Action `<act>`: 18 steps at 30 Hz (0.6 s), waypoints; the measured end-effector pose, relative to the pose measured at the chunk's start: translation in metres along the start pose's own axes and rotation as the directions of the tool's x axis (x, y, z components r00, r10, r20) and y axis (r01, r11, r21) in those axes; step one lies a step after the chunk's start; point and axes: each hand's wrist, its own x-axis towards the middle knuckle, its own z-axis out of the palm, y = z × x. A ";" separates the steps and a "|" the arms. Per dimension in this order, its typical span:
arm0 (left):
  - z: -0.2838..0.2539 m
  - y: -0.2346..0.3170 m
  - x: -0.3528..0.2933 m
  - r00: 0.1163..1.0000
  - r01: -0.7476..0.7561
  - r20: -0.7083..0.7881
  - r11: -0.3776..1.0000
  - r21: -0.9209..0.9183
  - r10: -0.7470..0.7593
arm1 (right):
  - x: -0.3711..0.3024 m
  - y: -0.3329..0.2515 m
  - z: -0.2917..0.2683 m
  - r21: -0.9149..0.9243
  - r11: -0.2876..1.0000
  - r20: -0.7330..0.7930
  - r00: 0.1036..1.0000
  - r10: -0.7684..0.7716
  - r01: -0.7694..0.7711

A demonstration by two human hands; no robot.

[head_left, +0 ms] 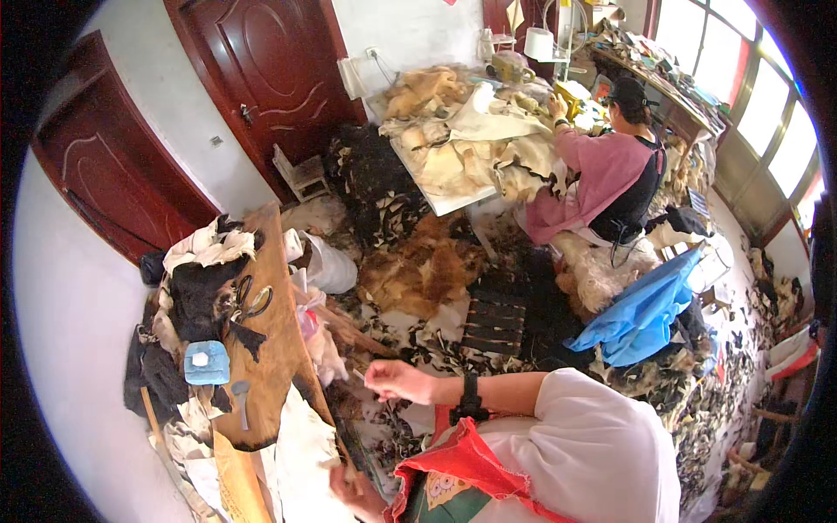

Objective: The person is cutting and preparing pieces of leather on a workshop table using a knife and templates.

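My right hand (398, 381), with a black band at the wrist, is raised beside the wooden workbench (292, 327). Its fingers are pinched together; a thin, pale sliver shows at the tips, too small to name. Lower down, my left hand (356, 493) is at the edge of a white pelt piece (302, 449) on the bench. That hand is blurred, so its grip is unclear. Farther along the bench lie black-handled scissors (253, 299), a grey flat-bladed tool (241, 404), a blue block with a white top (207, 361) and dark fur pieces (196, 296).
Another person (615, 166) sits at a white table (449, 202) heaped with pelts. A white bucket (331, 264) stands beyond my bench. Brown fur (418, 266), a dark slatted mat (493, 322) and many scraps cover the floor. Blue cloth (641, 309) lies at right.
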 end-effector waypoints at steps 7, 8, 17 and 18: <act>-0.090 -0.084 0.018 0.856 0.184 -0.369 0.456 0.871 0.361 | 0.032 -0.040 -0.054 -0.221 0.968 -0.229 0.958 -0.173 0.122; -0.109 -0.134 0.017 0.863 0.274 -0.410 0.407 0.871 0.297 | 0.044 -0.037 -0.057 -0.228 0.959 -0.235 0.946 -0.224 0.171; -0.073 -0.073 0.018 0.845 0.534 -0.423 0.515 0.670 -0.326 | 0.100 -0.065 -0.125 -0.647 0.759 -0.322 0.929 -0.180 -0.077; -0.072 -0.070 0.020 0.861 0.508 -0.389 0.526 0.682 -0.327 | 0.113 -0.065 -0.126 -0.642 0.760 -0.323 0.934 -0.152 -0.098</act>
